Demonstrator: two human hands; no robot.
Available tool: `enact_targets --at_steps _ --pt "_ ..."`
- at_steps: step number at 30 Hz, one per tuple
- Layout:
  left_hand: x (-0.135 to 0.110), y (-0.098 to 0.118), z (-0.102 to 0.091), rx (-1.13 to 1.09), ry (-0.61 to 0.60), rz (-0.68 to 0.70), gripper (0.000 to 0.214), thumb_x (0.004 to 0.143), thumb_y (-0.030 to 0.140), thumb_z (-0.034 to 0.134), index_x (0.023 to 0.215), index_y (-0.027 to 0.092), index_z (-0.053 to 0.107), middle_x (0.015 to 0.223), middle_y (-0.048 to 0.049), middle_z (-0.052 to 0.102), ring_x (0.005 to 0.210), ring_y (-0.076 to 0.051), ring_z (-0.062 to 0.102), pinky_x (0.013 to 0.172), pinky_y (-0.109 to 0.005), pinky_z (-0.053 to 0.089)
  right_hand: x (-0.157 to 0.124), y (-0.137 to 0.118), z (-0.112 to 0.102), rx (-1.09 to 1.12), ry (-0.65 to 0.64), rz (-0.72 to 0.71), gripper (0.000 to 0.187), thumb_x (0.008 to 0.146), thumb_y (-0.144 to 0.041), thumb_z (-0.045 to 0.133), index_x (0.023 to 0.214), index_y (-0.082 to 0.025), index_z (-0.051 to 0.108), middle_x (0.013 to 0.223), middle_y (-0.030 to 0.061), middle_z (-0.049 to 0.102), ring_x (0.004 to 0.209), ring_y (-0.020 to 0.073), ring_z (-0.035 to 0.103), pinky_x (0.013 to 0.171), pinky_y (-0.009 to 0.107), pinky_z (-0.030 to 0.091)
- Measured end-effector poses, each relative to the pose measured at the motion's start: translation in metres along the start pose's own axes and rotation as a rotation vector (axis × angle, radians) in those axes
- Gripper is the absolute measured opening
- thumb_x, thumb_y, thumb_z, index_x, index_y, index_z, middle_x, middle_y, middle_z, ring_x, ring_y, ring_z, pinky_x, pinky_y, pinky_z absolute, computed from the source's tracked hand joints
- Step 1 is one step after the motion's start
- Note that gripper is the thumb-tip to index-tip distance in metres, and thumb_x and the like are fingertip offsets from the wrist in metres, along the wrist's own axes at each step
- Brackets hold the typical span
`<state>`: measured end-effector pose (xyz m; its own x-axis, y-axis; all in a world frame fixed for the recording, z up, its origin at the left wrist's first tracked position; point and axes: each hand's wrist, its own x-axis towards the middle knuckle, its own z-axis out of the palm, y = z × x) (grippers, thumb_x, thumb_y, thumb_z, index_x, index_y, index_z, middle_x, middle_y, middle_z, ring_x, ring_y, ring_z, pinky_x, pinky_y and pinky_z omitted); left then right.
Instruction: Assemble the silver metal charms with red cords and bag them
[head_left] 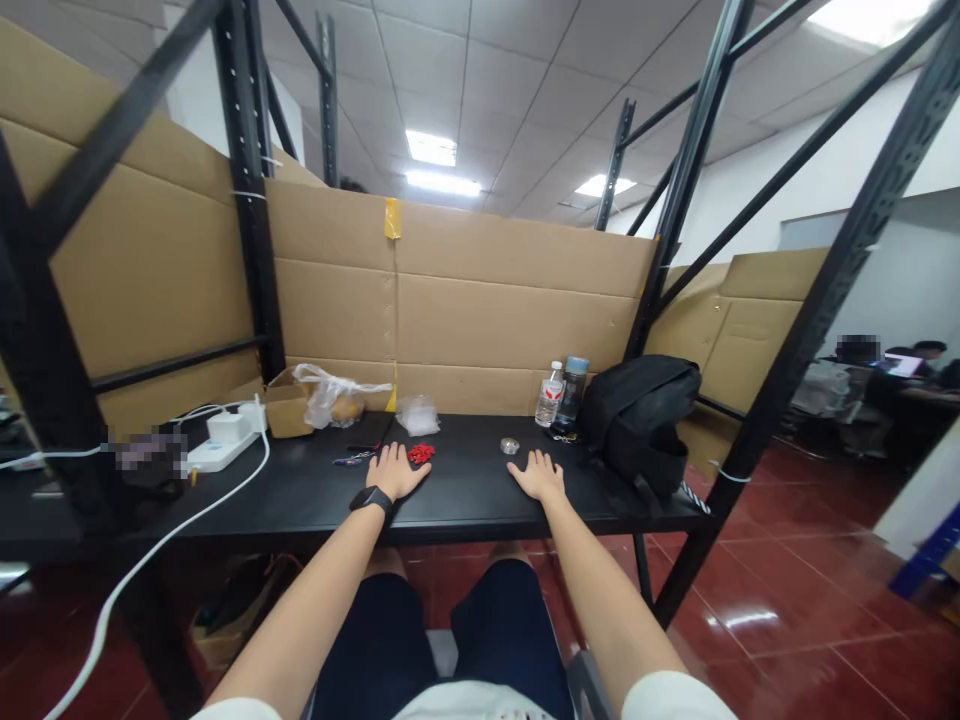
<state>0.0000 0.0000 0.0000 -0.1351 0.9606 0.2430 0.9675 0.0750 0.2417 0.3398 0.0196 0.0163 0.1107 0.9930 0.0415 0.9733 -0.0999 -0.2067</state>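
Note:
My left hand (396, 470) lies flat and open on the black table (465, 495), with a black watch on its wrist. A small pile of red pieces (421, 453) sits just past its fingertips, and small tools (352, 458) lie to its left. My right hand (537, 474) also rests flat on the table, fingers spread, holding nothing. A small round metal piece (510, 445) lies just beyond it to the left.
A black backpack (637, 420) stands at the table's right end, next to two bottles (559, 392). Plastic bags (417, 413), a small carton (289, 405) and a white power strip (222, 445) with cables sit at the back left. Cardboard walls and black rack posts surround the table. People sit far right.

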Motion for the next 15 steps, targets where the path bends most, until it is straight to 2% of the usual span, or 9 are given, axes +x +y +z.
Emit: enact_targets --at_steps 2,7,15 --pt "0.0000 -0.0032 -0.0003 0.007 -0.070 0.008 0.096 0.086 0.078 0.033 0.153 0.009 0.039 0.164 -0.0228 0.027 0.152 -0.040 0.022 0.119 -0.057 0.021 0.0004 -0.0005 -0.0004 -0.009 -0.024 0.015 0.094 0.091 -0.073 0.027 0.161 -0.011 0.024 0.169 0.0146 0.014 0.156 0.0323 0.010 0.122 0.057 0.008" --pt "0.0022 -0.0038 -0.0046 0.021 -0.129 0.002 0.100 0.086 0.080 0.027 0.157 0.009 0.033 0.166 -0.0200 0.021 0.154 -0.038 0.017 0.121 -0.058 0.019 0.0018 0.0003 0.0008 -0.004 -0.042 0.026 0.094 0.091 -0.075 0.025 0.162 -0.013 0.021 0.170 0.0133 0.011 0.156 0.0335 0.006 0.120 0.064 0.006" --pt "0.0013 -0.0045 -0.0033 0.031 -0.097 0.008 0.098 0.086 0.080 0.028 0.156 0.011 0.037 0.166 -0.0187 0.025 0.153 -0.038 0.021 0.120 -0.057 0.021 0.0028 0.0014 0.0003 -0.003 -0.049 0.015 0.093 0.091 -0.075 0.026 0.162 -0.013 0.021 0.170 0.0147 0.011 0.156 0.0349 0.006 0.119 0.065 0.006"
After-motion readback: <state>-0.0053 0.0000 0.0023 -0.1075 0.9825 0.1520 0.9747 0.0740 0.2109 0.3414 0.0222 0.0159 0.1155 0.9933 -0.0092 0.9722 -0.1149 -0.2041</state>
